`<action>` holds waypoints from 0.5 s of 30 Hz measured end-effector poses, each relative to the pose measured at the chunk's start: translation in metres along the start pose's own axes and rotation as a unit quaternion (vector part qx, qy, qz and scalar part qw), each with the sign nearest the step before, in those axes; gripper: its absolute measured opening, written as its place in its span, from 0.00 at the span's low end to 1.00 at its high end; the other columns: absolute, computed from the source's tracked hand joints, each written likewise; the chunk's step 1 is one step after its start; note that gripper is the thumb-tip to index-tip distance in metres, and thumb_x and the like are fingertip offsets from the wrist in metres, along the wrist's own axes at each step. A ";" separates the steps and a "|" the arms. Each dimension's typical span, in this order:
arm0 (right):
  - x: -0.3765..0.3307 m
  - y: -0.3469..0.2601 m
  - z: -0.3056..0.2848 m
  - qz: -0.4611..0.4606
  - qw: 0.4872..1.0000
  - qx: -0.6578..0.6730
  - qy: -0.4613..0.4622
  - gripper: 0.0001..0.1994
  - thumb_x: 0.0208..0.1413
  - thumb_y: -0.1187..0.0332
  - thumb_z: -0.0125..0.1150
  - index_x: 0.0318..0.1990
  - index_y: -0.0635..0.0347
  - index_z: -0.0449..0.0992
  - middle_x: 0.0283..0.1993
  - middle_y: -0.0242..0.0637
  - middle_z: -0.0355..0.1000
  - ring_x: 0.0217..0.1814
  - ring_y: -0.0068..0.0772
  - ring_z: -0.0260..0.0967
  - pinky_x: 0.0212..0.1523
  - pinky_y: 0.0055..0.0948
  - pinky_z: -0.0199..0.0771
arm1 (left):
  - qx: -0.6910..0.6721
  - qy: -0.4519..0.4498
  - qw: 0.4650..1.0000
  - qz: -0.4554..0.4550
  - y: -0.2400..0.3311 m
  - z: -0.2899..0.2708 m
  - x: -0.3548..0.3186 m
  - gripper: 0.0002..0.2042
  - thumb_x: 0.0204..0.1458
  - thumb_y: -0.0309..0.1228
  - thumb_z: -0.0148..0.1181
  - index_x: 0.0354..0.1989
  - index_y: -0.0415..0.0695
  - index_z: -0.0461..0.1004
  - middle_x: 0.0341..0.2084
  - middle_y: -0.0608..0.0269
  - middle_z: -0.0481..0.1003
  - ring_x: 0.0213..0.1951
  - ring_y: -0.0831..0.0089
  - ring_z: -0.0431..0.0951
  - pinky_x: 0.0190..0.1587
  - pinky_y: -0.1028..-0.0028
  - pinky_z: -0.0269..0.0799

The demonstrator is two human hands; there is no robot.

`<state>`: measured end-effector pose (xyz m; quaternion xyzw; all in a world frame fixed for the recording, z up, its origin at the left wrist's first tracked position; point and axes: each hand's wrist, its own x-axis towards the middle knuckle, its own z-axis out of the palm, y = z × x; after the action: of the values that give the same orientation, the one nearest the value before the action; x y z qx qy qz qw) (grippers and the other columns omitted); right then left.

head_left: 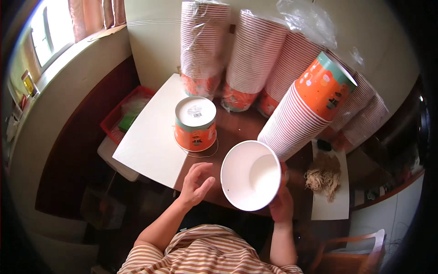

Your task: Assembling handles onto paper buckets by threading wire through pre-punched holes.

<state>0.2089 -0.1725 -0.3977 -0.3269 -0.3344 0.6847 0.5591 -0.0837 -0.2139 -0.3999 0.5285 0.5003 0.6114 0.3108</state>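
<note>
My right hand [282, 203] grips a paper bucket [237, 182] from its right side, the fingers partly hidden behind it. The bucket is tilted, so its white inside faces me. Left of its rim, my left hand [196, 186] is held with thumb and fingers apart and nothing in it. Beyond the left hand, an orange and green paper bucket [195, 134] stands upside down, with a thin pale loop around its lower part. A tall stack of nested buckets [296, 118] rises just behind the one I hold.
Plastic-wrapped bucket stacks [205, 50] line the back wall. On a white board [326, 211] at right lies a bundle of pale strings [325, 177]. A white panel [153, 146] covers the brown table's left part. A red crate [114, 121] is beyond it; a wooden chair [349, 255] is lower right.
</note>
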 end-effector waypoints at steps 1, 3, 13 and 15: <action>-0.002 0.005 -0.001 0.023 0.999 0.039 -0.003 0.14 0.57 0.61 0.58 0.45 0.59 0.69 0.39 0.33 0.74 0.32 0.23 0.71 0.28 0.20 0.72 | -0.047 -0.021 0.999 -0.009 0.003 0.006 0.002 0.19 0.51 0.30 0.60 0.52 0.40 0.69 0.48 0.58 0.67 0.41 0.75 0.72 0.42 0.77 0.69; -0.001 0.010 -0.001 0.052 0.997 0.064 0.000 0.14 0.56 0.60 0.58 0.45 0.58 0.70 0.38 0.34 0.74 0.32 0.24 0.72 0.27 0.21 0.72 | -0.094 -0.059 0.994 -0.007 0.018 0.017 0.008 0.22 0.51 0.30 0.61 0.55 0.38 0.67 0.49 0.58 0.65 0.44 0.76 0.71 0.44 0.77 0.69; 0.024 -0.056 -0.001 0.000 0.935 -0.353 -0.037 0.21 0.61 0.53 0.51 0.55 0.58 0.69 0.48 0.31 0.71 0.29 0.18 0.66 0.29 0.19 0.66 | 0.026 -0.123 0.986 -0.108 0.048 0.020 0.040 0.17 0.48 0.23 0.52 0.48 0.35 0.73 0.30 0.58 0.74 0.30 0.78 0.73 0.36 0.77 0.70; 0.031 -0.069 0.006 -0.103 0.903 -0.402 -0.112 0.25 0.58 0.54 0.53 0.55 0.65 0.68 0.47 0.33 0.71 0.32 0.15 0.67 0.33 0.17 0.66 | 0.019 -0.157 0.982 -0.105 0.051 0.032 0.049 0.16 0.48 0.23 0.52 0.46 0.34 0.73 0.27 0.59 0.74 0.28 0.78 0.72 0.34 0.76 0.71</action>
<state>0.2366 -0.1324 -0.3401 -0.4092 -0.6730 0.4631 0.4065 -0.0576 -0.1760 -0.3376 0.5686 0.5095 0.4749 0.4376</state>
